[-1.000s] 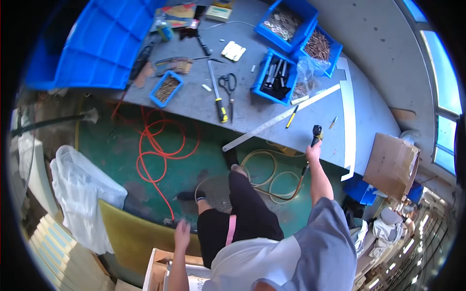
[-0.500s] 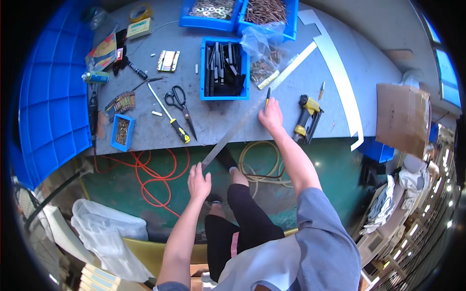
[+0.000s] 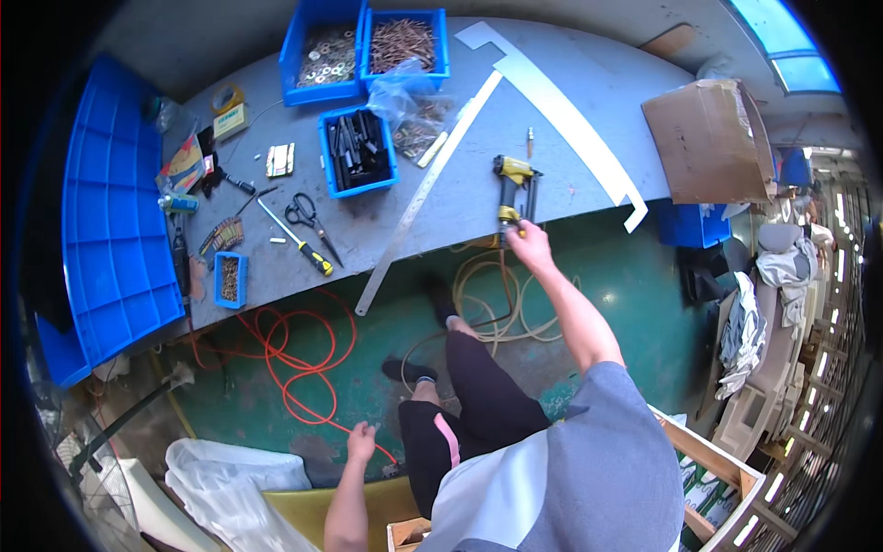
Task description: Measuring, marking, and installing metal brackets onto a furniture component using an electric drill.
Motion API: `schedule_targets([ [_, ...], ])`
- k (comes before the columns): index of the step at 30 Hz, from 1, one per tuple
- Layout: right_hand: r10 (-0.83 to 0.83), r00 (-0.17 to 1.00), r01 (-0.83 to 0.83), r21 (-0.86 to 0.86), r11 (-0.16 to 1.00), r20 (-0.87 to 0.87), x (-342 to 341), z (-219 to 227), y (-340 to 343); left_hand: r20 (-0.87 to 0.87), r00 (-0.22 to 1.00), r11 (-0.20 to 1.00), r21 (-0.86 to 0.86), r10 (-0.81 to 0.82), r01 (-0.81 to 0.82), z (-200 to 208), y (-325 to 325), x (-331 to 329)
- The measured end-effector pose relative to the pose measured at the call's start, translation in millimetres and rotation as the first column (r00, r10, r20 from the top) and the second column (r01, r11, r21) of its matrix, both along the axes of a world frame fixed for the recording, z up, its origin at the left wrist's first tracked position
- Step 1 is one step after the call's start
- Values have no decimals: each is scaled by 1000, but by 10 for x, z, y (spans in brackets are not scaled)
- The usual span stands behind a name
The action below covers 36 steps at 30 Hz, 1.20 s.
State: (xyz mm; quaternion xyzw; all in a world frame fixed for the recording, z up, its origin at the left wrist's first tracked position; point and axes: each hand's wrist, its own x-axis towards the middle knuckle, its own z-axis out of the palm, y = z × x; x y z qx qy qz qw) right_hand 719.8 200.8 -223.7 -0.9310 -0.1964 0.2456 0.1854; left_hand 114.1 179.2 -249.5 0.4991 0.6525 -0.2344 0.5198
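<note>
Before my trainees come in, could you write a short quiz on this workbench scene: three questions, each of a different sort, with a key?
1. Multiple choice: which of these is the person's right hand nearest to?
A) scissors
B) cardboard box
C) yellow-and-black power tool

2. True or false: the lower end of the metal ruler sticks out past the front edge of the table.

3. Fill in the colour: the black parts lie in a ____ tray.

Key: 1. C; 2. true; 3. blue.
</note>
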Motion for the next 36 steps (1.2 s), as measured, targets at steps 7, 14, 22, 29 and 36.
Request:
schedule_targets([
  [7,-54,992,82,-262,962,112,1711,-183,-898,-37,830,827,-73,557,-558,549,-881,197],
  [14,78,973,-19,-258,966,219,3531,-786,-693,-339,853,819,-289,396,-495,990,-1483,1707],
  [22,-67,966,144,-303,942,249,4358,-1008,-654,-299,835,824,-202,462,-529,1164,-850,2415],
  [29,58,985,26,-469,883,165,4533,-1145,-747,-258,829,841,-97,496,-533,1242,-745,2804],
  [36,99,994,-60,-488,871,55,4631,-1065,-861,-145,848,834,-159,510,-529,1194,-977,3239],
])
